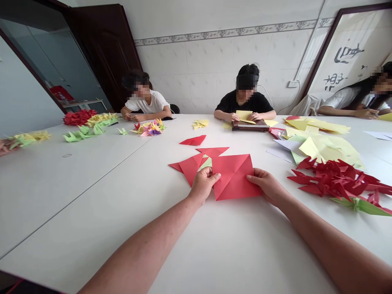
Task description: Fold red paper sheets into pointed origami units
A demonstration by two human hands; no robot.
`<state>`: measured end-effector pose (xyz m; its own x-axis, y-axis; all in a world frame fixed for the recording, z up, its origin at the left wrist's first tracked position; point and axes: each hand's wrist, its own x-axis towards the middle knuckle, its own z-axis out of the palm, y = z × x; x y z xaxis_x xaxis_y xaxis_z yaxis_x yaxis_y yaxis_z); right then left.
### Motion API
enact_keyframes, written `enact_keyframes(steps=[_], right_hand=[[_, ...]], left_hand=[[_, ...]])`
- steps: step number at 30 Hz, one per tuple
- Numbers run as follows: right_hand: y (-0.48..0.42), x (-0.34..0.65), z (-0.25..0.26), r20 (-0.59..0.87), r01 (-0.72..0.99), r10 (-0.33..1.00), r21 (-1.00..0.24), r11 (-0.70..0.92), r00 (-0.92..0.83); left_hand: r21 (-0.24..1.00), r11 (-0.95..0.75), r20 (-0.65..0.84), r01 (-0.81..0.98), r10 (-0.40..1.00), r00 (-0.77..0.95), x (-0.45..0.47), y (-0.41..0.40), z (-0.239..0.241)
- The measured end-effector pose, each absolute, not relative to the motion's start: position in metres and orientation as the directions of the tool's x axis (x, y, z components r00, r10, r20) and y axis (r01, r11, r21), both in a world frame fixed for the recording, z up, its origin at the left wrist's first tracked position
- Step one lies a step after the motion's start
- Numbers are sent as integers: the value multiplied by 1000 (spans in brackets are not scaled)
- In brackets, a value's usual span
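Between my hands is a square sheet of red paper, tilted up toward me, with a diagonal crease across it. My left hand pinches its left edge, thumb in front. The right edge is gripped by my right hand, thumb also on the near face. Just behind the sheet lie folded red paper pieces, partly hidden by it. A bit of light green paper shows among them. Farther back rests another folded red piece.
Right of my hands lies a heap of red folded paper cranes beside a green one. Behind are yellow sheets. A co-worker in black handles yellow paper over a dark tray. Colourful cranes lie left on the white table.
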<state>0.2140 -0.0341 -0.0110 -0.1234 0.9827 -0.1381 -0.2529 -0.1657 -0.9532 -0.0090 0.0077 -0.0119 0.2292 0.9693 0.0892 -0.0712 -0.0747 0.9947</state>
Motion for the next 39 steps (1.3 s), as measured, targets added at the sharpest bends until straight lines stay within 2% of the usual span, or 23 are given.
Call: enact_keyframes(steps=[10, 18, 39], right_hand=[[-35, 213, -8, -147, -294, 983, -940, -173, -110], [-35, 215, -8, -144, -272, 986, -948, -163, -88], [-36, 211, -4, -110, -295, 989, -946, -133, -94]], left_hand=[[993, -10, 42, -118, 961, 273, -9, 6, -9], [992, -66, 102, -107, 923, 372, -11, 5, -7], [992, -65, 98, -107, 933, 346, -9, 5, -8]])
